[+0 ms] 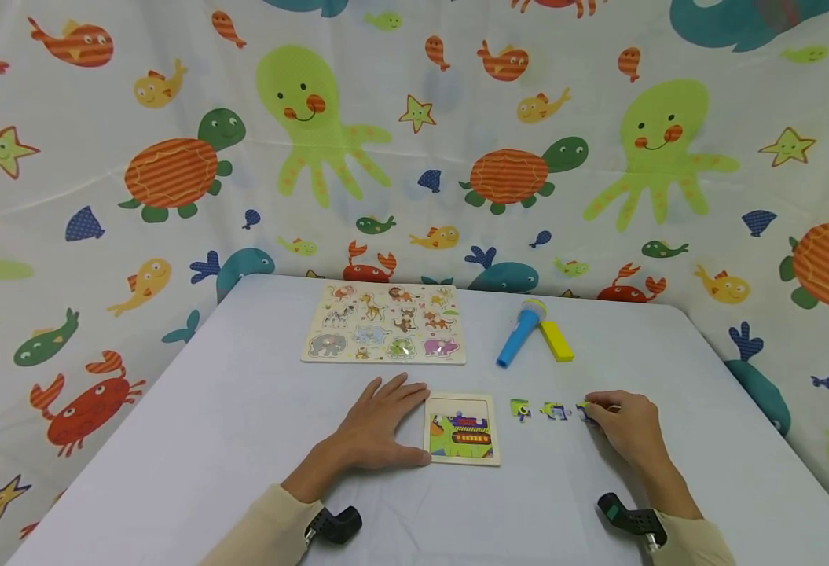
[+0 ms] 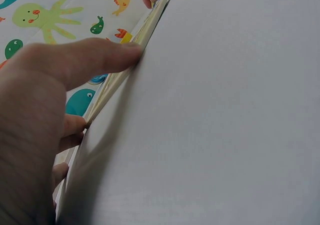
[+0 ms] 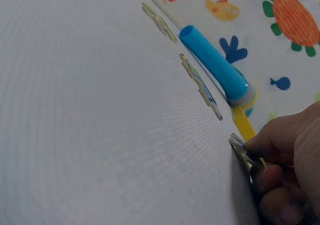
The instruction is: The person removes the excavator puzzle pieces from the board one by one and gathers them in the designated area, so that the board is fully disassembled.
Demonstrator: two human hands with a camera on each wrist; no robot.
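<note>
A small square wooden jigsaw tray [image 1: 462, 462] lies at the middle of the table, its lower part filled with a picture of a tracked vehicle and its upper strip bare wood. My left hand [image 1: 379, 428] lies spread at the tray's left side, thumb and fingertips touching its edge; the left wrist view shows the thumb [image 2: 102, 60] against the rim. To the right, my right hand [image 1: 629, 420] pinches a jigsaw piece [image 3: 245, 152] between thumb and fingers, close over the table. Two loose jigsaw pieces [image 1: 520, 409] lie in a row between the tray and that hand.
Behind the tray lies a wooden animal puzzle board [image 1: 383, 354]. A blue toy microphone [image 1: 519, 338] and a yellow block [image 1: 557, 341] lie at the back right. A patterned sea-animal cloth [image 1: 414, 181] hangs behind the white table [image 1: 209, 424].
</note>
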